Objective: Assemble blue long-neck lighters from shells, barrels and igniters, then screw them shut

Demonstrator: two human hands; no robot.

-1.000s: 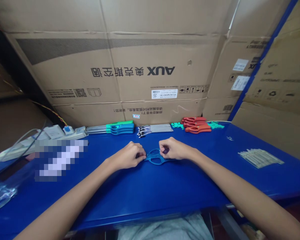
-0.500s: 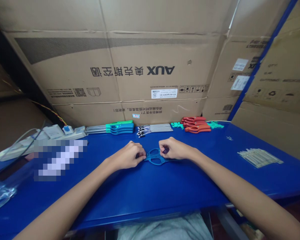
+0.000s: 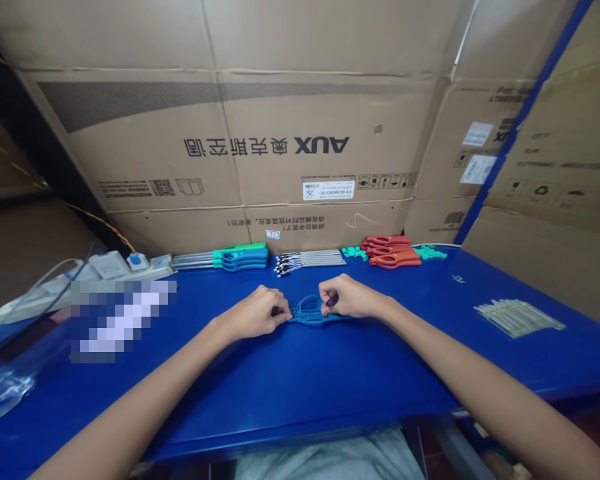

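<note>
Both of my hands are at the middle of the table, at a blue lighter handle shell [image 3: 307, 320] that appears to be in two halves. A looped trigger opening shows on the far half, and the near half looks narrow, seen edge-on. My left hand [image 3: 263, 312] pinches the shell's left end between thumb and fingers. My right hand [image 3: 347, 297] is closed at the shell's right part, its fingertips at the blue plastic. A small dark purple thing [image 3: 332, 301] shows in the curl of the right fingers; its kind is unclear. The fingers hide both ends of the shell.
Along the back lie blue and green lighters with metal tubes [image 3: 240, 257], metal rods with wires [image 3: 320, 258], red-orange handles [image 3: 393, 252] and green pieces [image 3: 433, 252]. A pale bundle of sticks [image 3: 519, 317] lies right. A power strip [image 3: 35, 303] stands left. Cardboard [image 3: 280, 107] walls the back.
The near half of the blue shell has tilted up toward the far half, so its loop now looks narrow. Both hands have stayed almost in place.
</note>
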